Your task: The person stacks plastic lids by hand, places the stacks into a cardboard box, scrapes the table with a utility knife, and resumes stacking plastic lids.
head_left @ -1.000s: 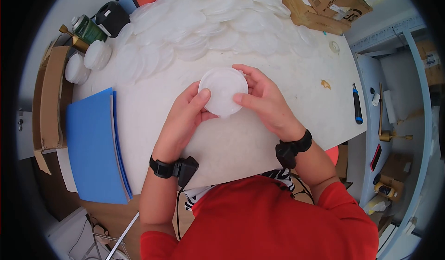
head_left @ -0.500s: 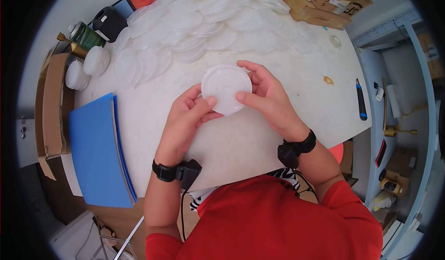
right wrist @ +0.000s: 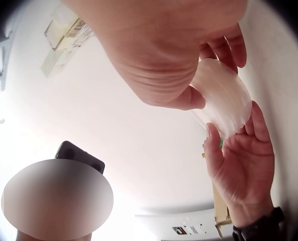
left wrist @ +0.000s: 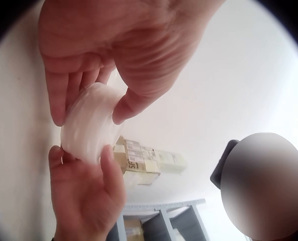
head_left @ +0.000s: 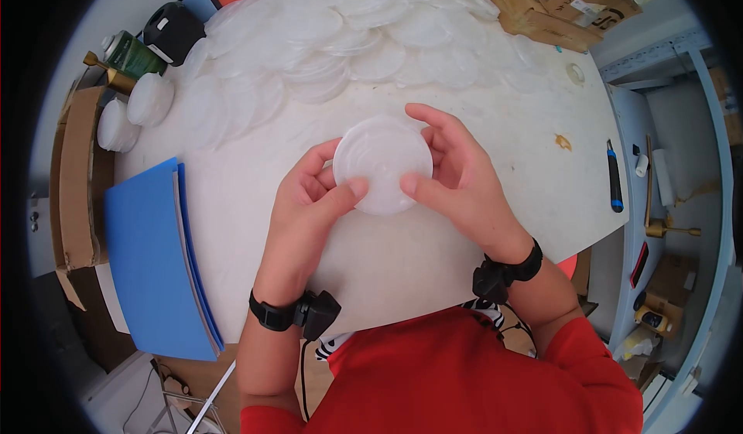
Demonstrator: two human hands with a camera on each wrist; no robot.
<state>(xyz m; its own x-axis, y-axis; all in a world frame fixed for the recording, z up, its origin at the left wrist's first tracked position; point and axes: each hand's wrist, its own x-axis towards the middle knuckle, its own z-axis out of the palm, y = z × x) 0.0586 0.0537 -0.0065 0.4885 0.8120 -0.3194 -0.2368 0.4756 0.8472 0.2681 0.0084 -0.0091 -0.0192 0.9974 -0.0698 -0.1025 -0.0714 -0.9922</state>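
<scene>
Both hands hold a short stack of round, translucent white plastic lids (head_left: 383,152) over the table, its flat top facing the head camera. My left hand (head_left: 306,202) grips the left side, thumb on the lower left of the top face and fingers behind the rim. On the right side, my right hand (head_left: 468,186) pinches with its thumb at the lower right; its index finger sticks up away from the rim. The left wrist view shows the ridged side of the stack (left wrist: 88,125), with several layers pressed together. Fingers curve round it from both ends in the right wrist view.
A large heap of similar lids (head_left: 309,28) covers the back of the table (head_left: 495,132). Two stacks (head_left: 150,99) stand at the left, near blue folders (head_left: 159,260) and a cardboard box (head_left: 81,179). A utility knife (head_left: 614,175) lies by the right edge.
The lid stack looks larger, nearer the head camera. Both thumbs have slid toward its lower edge, and the right index finger has moved off the rim. The head view has shifted slightly.
</scene>
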